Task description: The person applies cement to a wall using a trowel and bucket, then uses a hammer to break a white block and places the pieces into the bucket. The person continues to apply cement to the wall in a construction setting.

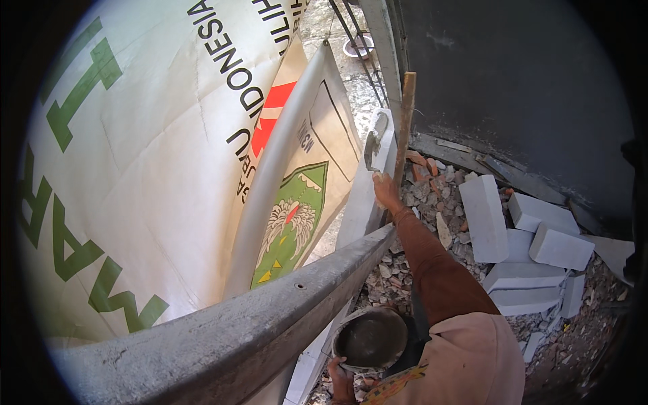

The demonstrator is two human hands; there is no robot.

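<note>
My right hand (pixel 387 191) is closed around the handle of a trowel (pixel 371 150), at the end of my outstretched arm. The trowel's blade lies along the top of a narrow wall of white blocks (pixel 386 143), where some grey mortar seems to be smeared. Close to my body, my left hand (pixel 341 379) grips the rim of a round dark bowl (pixel 371 337). The bowl's inside is coated grey; how much mortar it holds is hard to tell. Most of the left fingers are hidden under the bowl.
A wooden batten (pixel 405 125) stands upright against the wall's right side. A thick grey beam (pixel 270 307) crosses at left, before a large printed banner (pixel 155 169). White blocks (pixel 482 216) lie on rubble (pixel 432 196) at right, beside a dark panel (pixel 520 88). A pale basin (pixel 358 46) stands beyond.
</note>
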